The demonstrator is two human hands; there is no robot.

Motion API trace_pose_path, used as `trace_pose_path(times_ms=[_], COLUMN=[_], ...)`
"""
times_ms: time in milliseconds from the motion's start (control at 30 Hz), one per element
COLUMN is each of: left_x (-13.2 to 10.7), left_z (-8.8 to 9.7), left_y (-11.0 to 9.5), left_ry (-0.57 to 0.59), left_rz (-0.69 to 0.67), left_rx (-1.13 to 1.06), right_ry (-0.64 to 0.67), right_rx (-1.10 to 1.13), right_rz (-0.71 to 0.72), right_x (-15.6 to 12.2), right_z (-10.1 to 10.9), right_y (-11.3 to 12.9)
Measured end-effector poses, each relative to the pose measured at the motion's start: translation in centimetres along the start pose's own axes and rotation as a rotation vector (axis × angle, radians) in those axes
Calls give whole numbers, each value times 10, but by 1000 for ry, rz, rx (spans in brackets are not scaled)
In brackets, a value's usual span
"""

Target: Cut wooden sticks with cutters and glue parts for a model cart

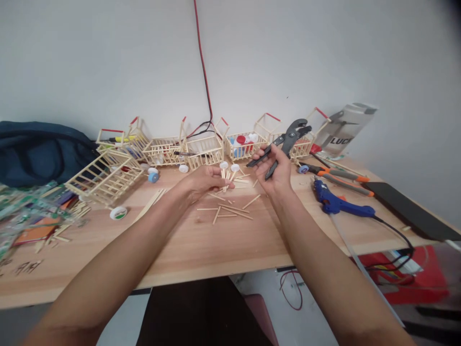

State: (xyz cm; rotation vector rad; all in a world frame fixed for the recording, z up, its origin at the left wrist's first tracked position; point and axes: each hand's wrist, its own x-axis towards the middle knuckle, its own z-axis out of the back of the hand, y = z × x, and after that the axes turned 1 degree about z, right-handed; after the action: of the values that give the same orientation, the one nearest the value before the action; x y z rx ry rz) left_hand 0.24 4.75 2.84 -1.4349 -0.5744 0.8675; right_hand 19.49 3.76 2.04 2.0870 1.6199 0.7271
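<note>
My left hand (207, 180) is closed over the middle of the table, its thumb and fingers pinching a few short wooden sticks (228, 177). Slightly higher and to the right, my right hand (279, 168) is wrapped loosely around the dark handles of a pair of cutting pliers (288, 144), whose curved jaws point up and right. Loose wooden sticks (234, 210) lie scattered on the tabletop below both hands. Small model carts made of sticks stand just behind, among them one cart (205, 150) with white wheels and another cart (245, 145) filled with coloured bottle caps.
A blue glue gun (342, 206) and orange-handled pliers (345, 179) lie at right, near a black flat case (410, 211). At left are a larger stick cart (108, 178), plastic packaging (21, 216) and a blue bag (43, 151). A red-black cable (203, 62) hangs down the wall.
</note>
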Motion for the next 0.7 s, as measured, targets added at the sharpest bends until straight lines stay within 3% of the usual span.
trace_pose_path(times_ms=[133, 300, 533, 700], left_x=[-9, -23, -25, -23], left_z=[16, 38, 50, 52], left_y=[11, 19, 46, 55], left_ry=[-129, -287, -453, -554], left_rz=[32, -31, -128, -142], left_rx=[-201, -225, -17, 384], right_ry=[20, 4, -8, -17], right_rx=[-12, -6, 2, 8], right_rz=[20, 21, 7, -4], right_x=[0, -1, -1, -2], right_z=[1, 0, 1, -1], right_y=[-2, -4, -6, -6])
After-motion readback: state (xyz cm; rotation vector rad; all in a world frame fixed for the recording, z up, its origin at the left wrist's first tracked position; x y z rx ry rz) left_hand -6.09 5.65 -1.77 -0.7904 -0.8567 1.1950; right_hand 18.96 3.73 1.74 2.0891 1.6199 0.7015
